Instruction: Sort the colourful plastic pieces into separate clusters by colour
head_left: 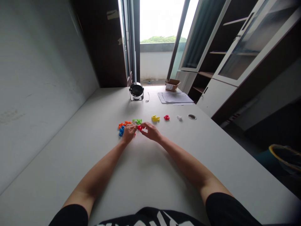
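My right hand [151, 131] pinches a small red plastic piece [140, 127] between thumb and fingers, just above the white table. Close against its left side is my left hand [129, 132], fingers pressed together; whether it grips the same piece or another is hidden. Around the left hand lie orange pieces [127, 123], blue pieces [121, 130] and a green piece [137, 121]. A bit of red also shows under the left hand. To the right, in a row, are a yellow piece [155, 118], a second red piece [166, 117] and a white piece [179, 118].
A round black lamp-like device [136, 91] stands at the back of the table [98, 150], with a thin cord beside it. Papers [176, 97] and an open cardboard box [172, 85] are at the far right. A cable hole [192, 117] lies near the right edge; a wall borders the left.
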A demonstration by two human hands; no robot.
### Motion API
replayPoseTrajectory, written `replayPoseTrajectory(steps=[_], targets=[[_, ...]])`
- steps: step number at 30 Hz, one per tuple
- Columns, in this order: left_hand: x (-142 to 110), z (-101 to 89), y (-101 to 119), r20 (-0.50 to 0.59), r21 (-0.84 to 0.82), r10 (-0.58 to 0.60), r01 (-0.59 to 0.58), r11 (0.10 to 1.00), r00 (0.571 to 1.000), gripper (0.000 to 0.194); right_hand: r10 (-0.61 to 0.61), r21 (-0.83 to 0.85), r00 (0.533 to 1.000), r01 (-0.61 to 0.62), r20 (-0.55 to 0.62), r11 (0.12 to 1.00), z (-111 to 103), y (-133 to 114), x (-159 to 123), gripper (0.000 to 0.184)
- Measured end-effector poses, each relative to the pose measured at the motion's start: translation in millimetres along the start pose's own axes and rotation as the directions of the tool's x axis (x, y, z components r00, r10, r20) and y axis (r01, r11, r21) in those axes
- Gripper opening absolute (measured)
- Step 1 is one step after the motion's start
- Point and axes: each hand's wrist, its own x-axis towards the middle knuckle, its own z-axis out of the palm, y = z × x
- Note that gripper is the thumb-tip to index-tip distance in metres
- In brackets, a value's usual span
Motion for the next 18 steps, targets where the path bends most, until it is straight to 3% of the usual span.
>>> replayPoseTrajectory(steps=[12,15,18], targets=[[-1.3,0.3,1.5,-0.032,0.067,-0.010,0.012,0.998,0.999,0.041,-0.081,-0.112,0.997,0.082,0.007,0.990,-4.2,0.3,-1.3,0.018],[-3.0,-1.0,3.3,-0.062,0.123,0.009,-0.001,0.992,0.998,0.033,-0.029,-0.103,0.997,0.022,-0.068,0.994,-7.3,11.0,0.7,0.012],[-4.0,-1.3,3.9,-0.077,0.185,0.023,-0.008,0.983,0.997,0.027,0.101,-0.111,0.963,-0.132,-0.249,0.985,-25.2,35.6,2.3,0.011]])
